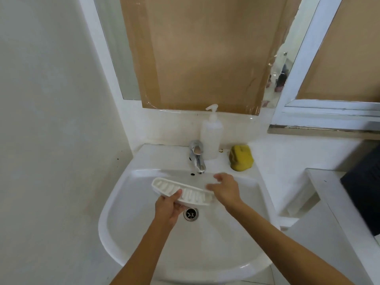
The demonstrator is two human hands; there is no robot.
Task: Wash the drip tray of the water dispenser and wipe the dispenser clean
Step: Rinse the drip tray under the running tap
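Wall, left: plain and bare, close beside the basin's left rim; little room to swing outward on that side.

Basin: white, rounded, its bowl open and unobstructed apart from what is held over it. The near rim lies toward the person; the drain sits mid-bowl.

Left hand: fingers closed on the near edge of the drip tray, thumb on top and fingers beneath. Judged a carrying grip, holding the piece steady over the bowl.

Drip tray: white, long, curved, slotted on top. Held level above the bowl, clear of the basin surface, just above and behind the drain. Probably positioned there so that runoff falls into the bowl. Its left end stands free with open bowl beyond it.

Tap: chrome, single lever, spout over the back of the bowl, just behind the tray. No water visible.

Right hand: at the tray's right end, fingers spread and loosely curved; blurred, so whether it grips the tray cannot be told. Judged to be either steadying that end or heading for the tap.

Soap dispenser: white pump bottle on the back ledge, just right of the tap.

Sponge: yellow, on the ledge's right corner, within easy reach.

Counter, right: white, raised edge near the basin's right rim.
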